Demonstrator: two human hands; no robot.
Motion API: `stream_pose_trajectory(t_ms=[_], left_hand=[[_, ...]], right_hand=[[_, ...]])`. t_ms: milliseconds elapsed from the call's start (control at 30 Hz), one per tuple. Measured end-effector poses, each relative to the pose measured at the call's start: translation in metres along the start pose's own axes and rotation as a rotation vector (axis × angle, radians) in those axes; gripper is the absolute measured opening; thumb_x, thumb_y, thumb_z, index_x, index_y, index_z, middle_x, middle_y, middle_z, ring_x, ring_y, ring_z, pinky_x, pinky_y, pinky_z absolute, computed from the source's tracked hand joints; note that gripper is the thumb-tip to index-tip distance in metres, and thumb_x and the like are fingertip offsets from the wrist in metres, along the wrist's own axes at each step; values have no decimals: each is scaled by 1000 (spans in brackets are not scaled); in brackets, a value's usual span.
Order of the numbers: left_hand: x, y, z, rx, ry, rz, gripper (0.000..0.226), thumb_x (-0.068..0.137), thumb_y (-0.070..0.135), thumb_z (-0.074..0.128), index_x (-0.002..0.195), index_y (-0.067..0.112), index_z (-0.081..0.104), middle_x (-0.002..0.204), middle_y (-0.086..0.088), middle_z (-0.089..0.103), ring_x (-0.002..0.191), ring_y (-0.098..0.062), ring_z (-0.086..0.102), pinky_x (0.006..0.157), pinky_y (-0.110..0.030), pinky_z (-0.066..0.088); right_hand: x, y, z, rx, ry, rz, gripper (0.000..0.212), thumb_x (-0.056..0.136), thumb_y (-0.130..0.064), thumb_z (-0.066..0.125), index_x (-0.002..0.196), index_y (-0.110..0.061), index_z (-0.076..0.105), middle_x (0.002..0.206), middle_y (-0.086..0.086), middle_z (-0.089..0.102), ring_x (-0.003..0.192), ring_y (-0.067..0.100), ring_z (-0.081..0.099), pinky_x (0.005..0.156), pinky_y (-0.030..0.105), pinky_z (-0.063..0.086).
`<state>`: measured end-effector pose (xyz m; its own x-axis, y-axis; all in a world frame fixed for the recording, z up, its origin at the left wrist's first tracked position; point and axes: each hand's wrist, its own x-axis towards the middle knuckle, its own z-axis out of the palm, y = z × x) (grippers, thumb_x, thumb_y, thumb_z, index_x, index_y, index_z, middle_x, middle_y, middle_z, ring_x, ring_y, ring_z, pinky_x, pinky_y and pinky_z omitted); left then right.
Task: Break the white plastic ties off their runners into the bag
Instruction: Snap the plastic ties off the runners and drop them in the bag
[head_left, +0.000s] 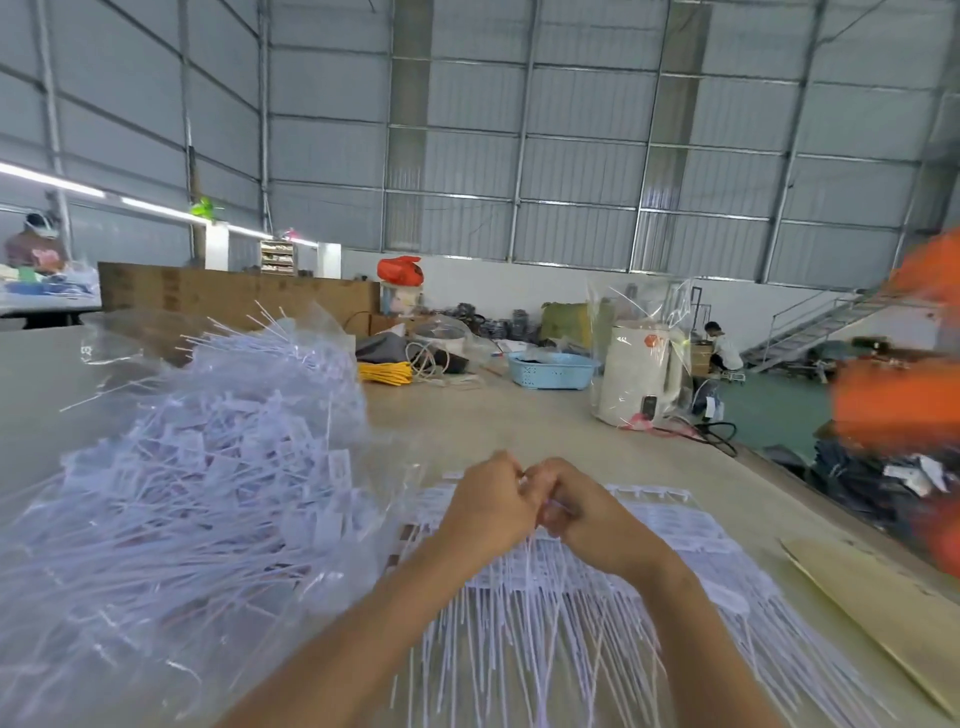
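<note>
White ties (524, 558) — pinched between both hands (540, 506) — above table.

My two bare forearms: both enter from the lower edge and converge toward the middle, the left rising from lower left, the right from lower right. My left hand (488, 506): back facing up, fingers curled into a closed grip, knuckles turned toward the other hand. My right hand (582, 506): back up as well, fingers curled inward, thumb side against the left. Both hands: touching at the knuckles, held level with each other. What the fingertips pinch between them: thin and white, too small and blurred to name.
</note>
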<state>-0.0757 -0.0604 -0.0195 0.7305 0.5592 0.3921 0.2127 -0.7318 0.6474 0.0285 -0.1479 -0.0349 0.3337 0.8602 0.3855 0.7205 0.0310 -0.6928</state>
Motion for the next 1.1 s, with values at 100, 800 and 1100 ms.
stream_pose_trajectory(t_ms=[100, 800, 1100], left_hand=[[4, -23, 16, -226, -37, 31, 50, 96, 39, 51, 52, 16, 60, 54, -12, 64, 60, -25, 67, 60, -29, 52], [17, -56, 18, -166, -138, -289, 38, 92, 22, 57, 57, 15, 43, 57, -10, 51, 40, -17, 40, 46, -23, 31], [11, -47, 26, -661, -12, -284, 30, 101, 19, 42, 79, 12, 62, 51, -2, 55, 34, -7, 44, 38, -17, 34]], right_hand=[[1, 6, 2, -4, 47, 49, 23, 88, 5, 49, 96, -15, 43, 68, -1, 63, 61, 5, 57, 64, 22, 43], [3, 20, 8, -755, 95, 189, 14, 93, -26, 52, 102, -30, 62, 110, -4, 64, 107, 19, 57, 79, 28, 43], [-1, -10, -4, 58, 130, 0, 11, 90, -11, 60, 81, -11, 67, 49, -5, 52, 42, 1, 42, 49, 14, 35]])
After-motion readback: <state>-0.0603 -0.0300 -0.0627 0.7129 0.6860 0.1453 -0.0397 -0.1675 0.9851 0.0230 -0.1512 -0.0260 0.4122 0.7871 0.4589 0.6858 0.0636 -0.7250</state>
